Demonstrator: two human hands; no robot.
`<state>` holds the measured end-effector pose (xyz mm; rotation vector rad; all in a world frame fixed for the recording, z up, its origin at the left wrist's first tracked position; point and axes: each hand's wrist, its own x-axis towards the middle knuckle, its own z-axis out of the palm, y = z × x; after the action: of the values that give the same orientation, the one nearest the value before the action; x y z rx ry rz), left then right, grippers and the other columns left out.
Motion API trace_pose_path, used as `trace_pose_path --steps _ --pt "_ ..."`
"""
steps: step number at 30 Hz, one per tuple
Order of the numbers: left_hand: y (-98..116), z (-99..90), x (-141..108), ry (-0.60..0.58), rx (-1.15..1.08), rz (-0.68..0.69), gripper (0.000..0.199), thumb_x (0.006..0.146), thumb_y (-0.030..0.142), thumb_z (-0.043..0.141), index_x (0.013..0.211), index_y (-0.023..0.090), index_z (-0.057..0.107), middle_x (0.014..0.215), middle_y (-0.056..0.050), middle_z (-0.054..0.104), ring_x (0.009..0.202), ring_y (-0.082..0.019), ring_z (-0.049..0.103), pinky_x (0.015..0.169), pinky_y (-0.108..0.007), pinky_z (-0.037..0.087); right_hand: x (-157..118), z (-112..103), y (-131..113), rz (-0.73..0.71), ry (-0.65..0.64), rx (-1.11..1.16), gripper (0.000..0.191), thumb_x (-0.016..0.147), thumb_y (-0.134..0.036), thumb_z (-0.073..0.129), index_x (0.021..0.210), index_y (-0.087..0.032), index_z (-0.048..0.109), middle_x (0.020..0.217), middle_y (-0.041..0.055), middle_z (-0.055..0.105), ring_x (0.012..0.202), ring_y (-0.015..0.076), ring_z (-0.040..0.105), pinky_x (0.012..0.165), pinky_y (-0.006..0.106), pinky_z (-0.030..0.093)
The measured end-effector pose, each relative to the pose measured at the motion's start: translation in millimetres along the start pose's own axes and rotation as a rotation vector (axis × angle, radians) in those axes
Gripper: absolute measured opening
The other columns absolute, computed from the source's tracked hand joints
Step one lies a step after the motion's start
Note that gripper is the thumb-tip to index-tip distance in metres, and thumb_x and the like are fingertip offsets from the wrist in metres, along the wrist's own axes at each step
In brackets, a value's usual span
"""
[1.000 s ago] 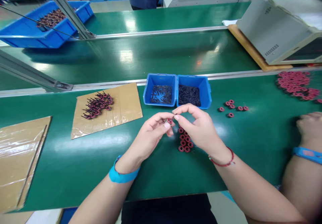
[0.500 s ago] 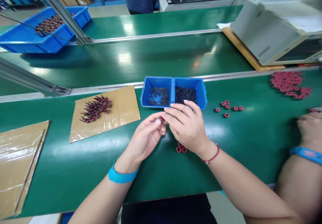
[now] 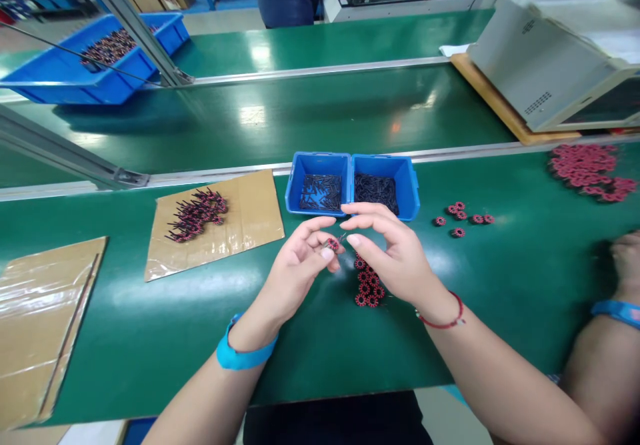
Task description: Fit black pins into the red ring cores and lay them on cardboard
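Note:
Between the thumb and fingers of my left hand [image 3: 300,265] is a small red-and-black motor stator [image 3: 332,244], its thin wire ends pointing right. My right hand [image 3: 393,251] is just beside those wire ends, thumb and fingers apart, with nothing visible in it. Under and beside my right hand, a cluster of similar stators [image 3: 369,288] lies on the green bench, partly covered by the hand. Beyond my fingers stand two joined blue bins, the left bin [image 3: 290,188] and the right bin [image 3: 415,195], both containing short black tubes.
Stators with black tubes [image 3: 197,215] rest on a cardboard sheet [image 3: 250,215] at left. Loose stators [image 3: 457,211] and a pile of red rings [image 3: 585,170] lie to the right. Another person's arm [image 3: 600,351] is at the right edge. A metal rail [image 3: 225,175] runs behind the bins.
My right hand has drawn back from the stator and its fingers have spread. The stator and its wire ends now show in my left hand. The view has shifted slightly.

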<state>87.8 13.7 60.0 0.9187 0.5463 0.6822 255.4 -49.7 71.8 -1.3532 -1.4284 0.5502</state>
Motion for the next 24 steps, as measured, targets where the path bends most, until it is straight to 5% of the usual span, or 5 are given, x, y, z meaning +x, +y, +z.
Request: trace_pose_path --steps 5,12,18,24 --pt "-1.5 0.3 -1.5 -0.051 0.045 -0.049 0.036 0.084 0.022 0.073 0.117 0.02 0.06 0.086 0.001 0.066 0.068 -0.009 0.061 0.068 -0.024 0.049 3.6 -3.1 2.6 0.078 -0.133 0.095 0.008 0.091 -0.024 0.064 0.085 -0.023 0.069 0.119 0.0067 0.07 0.12 0.0216 0.061 0.105 0.046 0.046" --pt "-4.7 -3.1 -1.1 -0.081 0.099 -0.048 0.019 0.085 0.025 0.073 0.098 0.017 0.061 0.086 0.0 0.065 0.069 -0.009 0.061 0.067 -0.023 0.048 3.1 -2.0 1.2 -0.134 -0.077 -0.132 0.013 0.092 -0.02 0.061 0.08 -0.023 0.065 0.096 0.0042 0.072 0.107 0.0225 0.062 0.099 0.046 0.045" --pt "0.8 -0.3 0.1 -0.032 -0.039 -0.053 0.02 0.082 0.024 0.075 0.093 0.017 0.06 0.086 -0.003 0.07 0.066 -0.01 0.061 0.065 -0.024 0.049 3.0 -7.4 3.5 0.165 0.022 0.083 0.012 0.094 -0.029 0.06 0.102 -0.023 0.067 0.111 0.0065 0.072 0.109 0.0212 0.065 0.098 0.043 0.049" --pt "1.7 1.6 1.0 -0.038 -0.086 -0.034 0.02 0.08 0.021 0.076 0.091 0.016 0.061 0.084 -0.001 0.067 0.067 -0.009 0.062 0.065 -0.023 0.049 3.6 -1.9 5.0 0.234 -0.145 0.158 0.009 0.091 -0.03 0.062 0.09 -0.022 0.067 0.106 0.0046 0.07 0.104 0.0196 0.065 0.096 0.04 0.049"
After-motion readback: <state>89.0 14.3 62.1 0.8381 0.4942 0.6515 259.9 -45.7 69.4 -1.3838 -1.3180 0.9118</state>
